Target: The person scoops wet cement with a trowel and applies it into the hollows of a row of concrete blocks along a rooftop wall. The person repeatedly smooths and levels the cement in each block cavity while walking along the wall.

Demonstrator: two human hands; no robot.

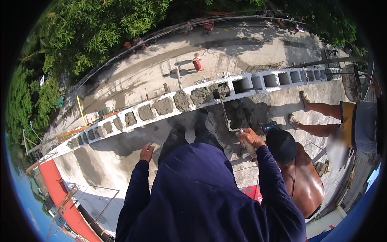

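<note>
The right grip (251, 138) is closed around the handle of a trowel (227, 119), whose blade points toward the near edge of a block row (197, 106), by a partly filled cell; whether it touches there I cannot tell. The left grip (147, 152) is loosely open, its fingers bent, well apart from that edge. Grey mortar (163, 106) fills the cells from the middle toward the left end, while those toward the right end stand hollow. A heap of dark mix (238, 113) lies just beside the near edge, next to the trowel. A crouching co-worker (300, 177) in a black cap (281, 146) is near the right grip
</note>
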